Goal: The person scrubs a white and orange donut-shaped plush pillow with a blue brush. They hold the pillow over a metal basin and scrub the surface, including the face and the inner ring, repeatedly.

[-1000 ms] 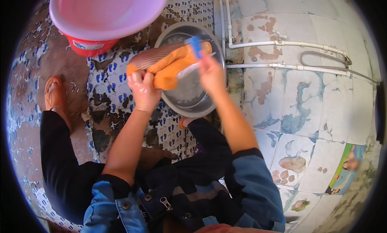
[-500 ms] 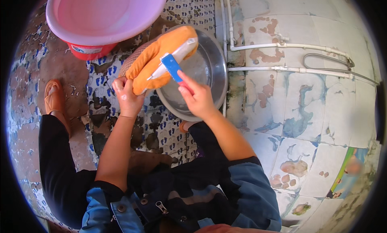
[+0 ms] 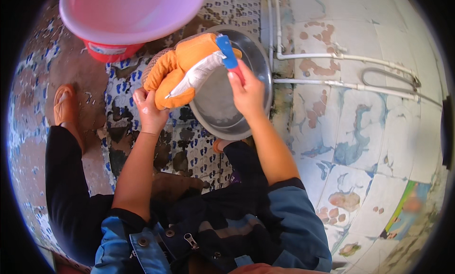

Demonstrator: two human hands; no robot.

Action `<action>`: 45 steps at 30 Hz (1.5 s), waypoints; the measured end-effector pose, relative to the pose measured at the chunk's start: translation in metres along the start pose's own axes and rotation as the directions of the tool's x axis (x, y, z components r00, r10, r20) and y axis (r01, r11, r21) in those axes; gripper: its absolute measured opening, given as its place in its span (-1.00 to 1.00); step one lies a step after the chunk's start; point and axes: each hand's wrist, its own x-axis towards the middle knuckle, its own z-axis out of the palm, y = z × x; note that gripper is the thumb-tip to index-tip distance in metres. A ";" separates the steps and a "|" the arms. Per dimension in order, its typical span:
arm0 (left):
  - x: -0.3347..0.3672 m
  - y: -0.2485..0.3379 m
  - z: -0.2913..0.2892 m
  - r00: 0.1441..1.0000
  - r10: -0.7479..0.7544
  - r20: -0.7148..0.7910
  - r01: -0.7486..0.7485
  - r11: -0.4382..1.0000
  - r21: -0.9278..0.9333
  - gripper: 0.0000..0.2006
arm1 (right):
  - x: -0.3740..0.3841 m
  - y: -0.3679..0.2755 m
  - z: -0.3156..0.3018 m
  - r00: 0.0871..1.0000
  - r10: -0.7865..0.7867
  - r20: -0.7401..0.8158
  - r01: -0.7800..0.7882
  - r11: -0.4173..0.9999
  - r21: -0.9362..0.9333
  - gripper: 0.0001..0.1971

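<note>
My left hand (image 3: 151,110) is closed around the near end of an orange padded fabric thing (image 3: 195,53), which looks like a stuffed toy. It has a white strip along one side and a brown mesh-patterned part behind. In my right hand (image 3: 249,91) is a scrub brush (image 3: 227,51) with a blue head and red handle, its bristle side against the far end of the white strip. Both are held up over a round metal basin (image 3: 219,103), partly hidden beneath the cloth. Water seems to lie in the basin, though its depth cannot be told.
A pink basin (image 3: 132,18) sits on a red bucket (image 3: 113,53) at the far left. White pipes (image 3: 341,82) run along the tiled wall on the right, with a grey hose (image 3: 379,80). My sandalled foot (image 3: 65,103) stands on the worn patterned floor.
The brush has moved right and away along the white strip, from its middle to its far end. The orange thing is bent more, and my left hand still grips it.
</note>
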 end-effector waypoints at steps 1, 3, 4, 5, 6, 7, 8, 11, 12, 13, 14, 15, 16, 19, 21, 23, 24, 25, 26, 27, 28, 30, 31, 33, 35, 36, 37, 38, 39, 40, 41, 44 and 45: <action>0.000 -0.006 -0.001 1.000 0.022 -0.017 -0.022 1.000 0.004 -0.59 | 0.001 0.006 -0.007 0.993 -0.119 -0.018 0.118 0.992 -0.041 -0.56; 0.005 0.011 -0.004 0.999 0.015 0.029 -0.014 1.000 -0.021 -0.59 | 0.019 0.009 -0.027 0.991 -0.028 -0.129 0.021 0.998 -0.061 -0.60; 0.009 0.014 -0.001 0.998 0.061 -0.016 -0.062 0.997 -0.041 -0.59 | 0.030 0.012 -0.032 0.991 -0.014 -0.130 0.011 1.000 -0.017 -0.61; 0.011 0.018 0.001 0.999 0.043 -0.016 -0.044 0.998 -0.043 -0.60 | 0.040 0.010 -0.040 0.991 -0.010 -0.136 0.012 1.000 0.011 -0.61; 0.012 0.022 0.003 1.000 0.025 -0.014 -0.026 0.999 -0.046 -0.60 | 0.037 0.005 -0.032 0.990 -0.054 -0.131 0.036 0.989 -0.140 -0.62; 0.013 0.026 0.003 1.000 0.008 -0.012 -0.008 0.999 -0.049 -0.61 | 0.023 -0.005 -0.021 0.994 0.100 0.043 -0.087 0.964 -0.252 -0.59; 0.014 0.030 0.002 1.000 0.002 -0.023 -0.003 0.999 -0.048 -0.63 | 0.012 -0.019 -0.009 0.976 0.194 0.104 -0.156 0.943 -0.293 -0.59; 0.017 0.031 0.005 0.998 0.017 -0.053 -0.019 0.999 -0.047 -0.65 | -0.027 -0.035 0.003 0.974 -0.015 0.226 0.022 0.999 -0.030 -0.64; 0.018 0.031 0.007 0.998 0.044 -0.053 -0.047 0.998 -0.052 -0.65 | -0.046 -0.040 0.012 0.952 -0.178 0.248 0.186 0.983 -0.008 -0.60; 0.020 0.032 0.009 0.996 0.071 -0.051 -0.074 0.996 -0.056 -0.66 | -0.057 -0.042 0.019 0.905 -0.335 0.264 0.343 0.939 0.018 -0.56; 0.018 0.036 0.004 0.997 0.042 -0.070 -0.047 0.997 -0.064 -0.70 | -0.049 -0.038 0.015 0.904 -0.294 0.312 0.315 0.949 -0.018 -0.55; 0.019 0.038 0.003 0.996 0.057 -0.067 -0.062 0.996 -0.069 -0.69 | -0.035 -0.021 0.009 0.948 -0.144 0.283 0.188 0.973 -0.134 -0.56; 0.021 0.038 0.001 0.995 0.067 -0.067 -0.072 0.995 -0.065 -0.68 | -0.011 -0.029 -0.004 0.953 0.176 0.245 -0.136 0.976 -0.172 -0.66; 0.026 0.051 0.007 0.995 0.092 -0.044 -0.095 0.992 -0.087 -0.65 | 0.029 0.019 -0.032 0.980 0.197 0.027 -0.188 0.964 -0.189 -0.64; 0.022 0.052 0.013 0.994 0.083 -0.067 -0.087 0.994 -0.062 -0.65 | 0.007 -0.024 -0.018 0.920 0.310 0.239 -0.250 0.935 -0.251 -0.64; 0.021 0.049 0.010 0.995 0.047 -0.084 -0.054 0.995 -0.082 -0.70 | -0.021 -0.037 -0.010 0.945 0.040 0.324 0.019 0.984 -0.176 -0.60; 0.021 0.049 0.008 0.995 0.069 -0.077 -0.075 0.994 -0.079 -0.71 | -0.023 -0.032 -0.010 0.950 -0.006 0.312 0.065 0.982 -0.180 -0.61; 0.022 0.049 0.007 0.994 0.090 -0.069 -0.095 0.993 -0.076 -0.71 | -0.024 -0.029 -0.010 0.952 -0.052 0.301 0.111 0.977 -0.183 -0.62; 0.020 0.051 0.005 0.993 0.102 -0.064 -0.108 0.990 -0.095 -0.72 | -0.001 -0.017 -0.017 0.941 0.201 0.271 -0.117 0.948 -0.296 -0.67; 0.021 0.058 0.007 0.991 0.115 -0.070 -0.123 0.984 -0.127 -0.73 | 0.014 0.011 -0.026 0.986 0.116 0.119 -0.078 0.955 -0.285 -0.70; 0.022 0.059 0.009 0.989 0.138 -0.059 -0.145 0.982 -0.125 -0.74 | 0.014 0.008 -0.025 0.984 0.136 0.118 -0.096 0.950 -0.297 -0.68; 0.020 0.058 0.010 0.989 0.121 -0.088 -0.128 0.989 -0.075 -0.70 | -0.009 -0.022 -0.016 0.972 0.033 0.232 0.019 0.975 -0.220 -0.64; 0.019 0.054 0.012 0.988 0.109 -0.109 -0.114 0.992 -0.044 -0.68 | -0.028 -0.041 -0.009 0.937 -0.100 0.335 0.142 0.984 -0.104 -0.63; 0.017 0.049 0.017 0.983 0.101 -0.152 -0.111 0.992 -0.057 -0.70 | -0.014 -0.031 -0.015 0.951 0.037 0.306 0.043 0.967 -0.251 -0.67; 0.021 0.058 0.009 0.984 0.140 -0.109 -0.151 0.984 -0.096 -0.71 | 0.004 -0.013 -0.028 0.952 0.188 0.241 -0.083 0.918 -0.388 -0.71; 0.021 0.060 0.010 0.981 0.166 -0.099 -0.177 0.978 -0.111 -0.74 | 0.023 0.016 -0.041 0.976 0.187 0.114 -0.139 0.931 -0.336 -0.75; 0.021 0.062 0.012 0.979 0.181 -0.093 -0.190 0.976 -0.107 -0.75 | 0.038 0.041 -0.050 0.983 0.185 -0.014 -0.181 0.943 -0.278 -0.78; 0.019 0.063 0.015 0.978 0.188 -0.094 -0.197 0.976 -0.096 -0.75 | 0.038 0.038 -0.043 0.987 0.159 -0.009 -0.157 0.960 -0.230 -0.79; 0.016 0.062 0.015 0.976 0.196 -0.093 -0.204 0.975 -0.084 -0.75 | 0.030 0.029 -0.030 0.991 0.134 -0.005 -0.133 0.975 -0.180 -0.79; 0.014 0.057 0.018 0.977 0.182 -0.113 -0.193 0.976 -0.101 -0.75 | 0.015 0.008 -0.013 0.966 0.179 0.184 -0.147 0.973 -0.178 -0.66; 0.014 0.058 0.019 0.982 0.157 -0.108 -0.168 0.981 -0.095 -0.75 | -0.005 -0.040 -0.007 0.933 0.141 0.330 -0.062 0.969 -0.239 -0.60; 0.018 0.058 0.017 0.976 0.185 -0.118 -0.196 0.977 -0.086 -0.78 | -0.011 -0.027 0.002 0.946 -0.055 0.318 0.145 0.953 -0.267 -0.59; 0.017 0.057 0.016 0.973 0.203 -0.114 -0.214 0.973 -0.092 -0.78 | 0.013 -0.020 -0.008 0.962 0.149 0.228 -0.064 0.938 -0.341 -0.64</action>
